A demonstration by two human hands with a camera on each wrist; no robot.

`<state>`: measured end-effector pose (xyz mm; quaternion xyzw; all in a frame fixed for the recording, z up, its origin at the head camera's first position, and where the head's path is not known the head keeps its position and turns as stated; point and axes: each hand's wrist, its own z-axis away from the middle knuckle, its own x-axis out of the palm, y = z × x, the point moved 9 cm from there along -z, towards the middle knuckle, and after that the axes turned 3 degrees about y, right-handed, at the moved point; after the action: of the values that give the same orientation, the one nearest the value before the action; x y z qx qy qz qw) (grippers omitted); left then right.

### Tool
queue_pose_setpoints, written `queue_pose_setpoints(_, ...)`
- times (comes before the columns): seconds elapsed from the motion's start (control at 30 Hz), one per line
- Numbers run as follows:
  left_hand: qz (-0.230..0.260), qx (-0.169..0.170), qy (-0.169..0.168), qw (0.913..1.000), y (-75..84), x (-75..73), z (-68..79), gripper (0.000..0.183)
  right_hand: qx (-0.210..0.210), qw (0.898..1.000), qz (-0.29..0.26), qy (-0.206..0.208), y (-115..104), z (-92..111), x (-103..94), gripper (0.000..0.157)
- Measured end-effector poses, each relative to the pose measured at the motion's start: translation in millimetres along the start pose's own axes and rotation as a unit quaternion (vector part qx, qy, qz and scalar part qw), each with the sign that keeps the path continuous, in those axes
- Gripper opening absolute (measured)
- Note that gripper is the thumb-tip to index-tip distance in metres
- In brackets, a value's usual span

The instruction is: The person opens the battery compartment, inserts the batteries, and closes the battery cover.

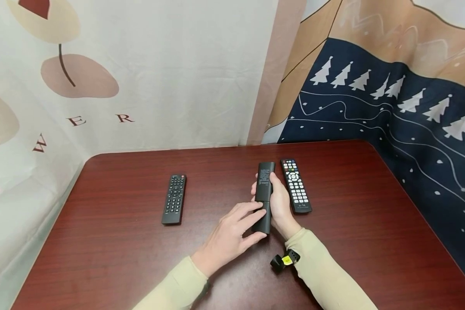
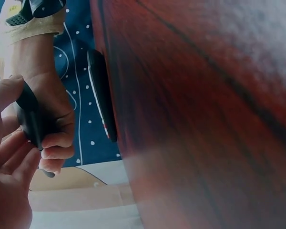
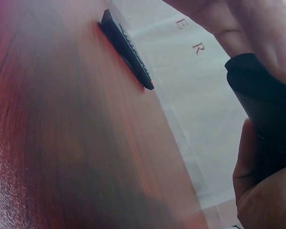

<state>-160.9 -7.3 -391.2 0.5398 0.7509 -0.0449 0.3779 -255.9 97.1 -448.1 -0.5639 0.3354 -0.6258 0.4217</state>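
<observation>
A black remote control (image 1: 264,176) is held back side up above the table, with small print on its upper half and a seam across its lower half. My right hand (image 1: 281,206) grips it around the sides, thumb along its right edge. At its lower end, my left hand (image 1: 229,234) has fingertips on the back and the thumb at the bottom edge. The left wrist view shows the left thumb and fingers on either side of the dark remote (image 2: 31,119). In the right wrist view, the remote (image 3: 271,109) is partly covered by fingers.
On the reddish-brown table (image 1: 120,189), a black remote with white buttons (image 1: 297,187) lies just right of my right hand. A smaller dark-grey remote (image 1: 174,199) lies to the left, buttons up. Patterned cloths (image 1: 190,86) hang behind and beside the table.
</observation>
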Motion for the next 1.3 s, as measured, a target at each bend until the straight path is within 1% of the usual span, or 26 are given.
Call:
queue_pose_setpoints(0.23,-0.007,0.002,-0.006,1.0000,-0.5,1.4,-0.5,0.051,0.001,1.000,-0.005,-0.004,0,1,0.3,0.046)
queue_pose_setpoints(0.47,-0.014,0.030,0.010,0.9994,3.2,0.2,0.4,0.051,0.008,1.000,0.002,-0.001,4,2,-0.7,0.047)
queue_pose_setpoints(0.7,-0.017,0.037,0.003,0.9992,3.7,1.9,1.5,0.050,0.011,1.000,0.003,0.004,8,4,-0.6,0.047)
queue_pose_setpoints(0.93,-0.040,0.054,-0.005,0.9977,5.5,3.4,0.3,0.046,0.019,1.000,0.016,0.015,12,2,-2.6,0.048)
queue_pose_setpoints(1.03,-0.047,0.048,-0.014,0.9977,4.8,2.6,-1.2,0.046,0.020,0.999,0.026,0.009,11,1,-1.4,0.050)
queue_pose_setpoints(1.13,-0.052,0.031,-0.031,0.9977,2.5,1.5,-3.0,0.045,0.020,0.999,0.041,0.001,10,0,0.6,0.053)
queue_pose_setpoints(1.2,-0.054,0.019,-0.042,0.9974,0.6,1.0,-3.9,0.044,0.027,0.998,0.047,-0.006,11,0,2.4,0.054)
queue_pose_setpoints(1.3,-0.058,0.012,-0.050,0.9970,-0.9,0.2,-4.1,0.043,0.033,0.998,0.054,-0.017,11,1,4.8,0.055)
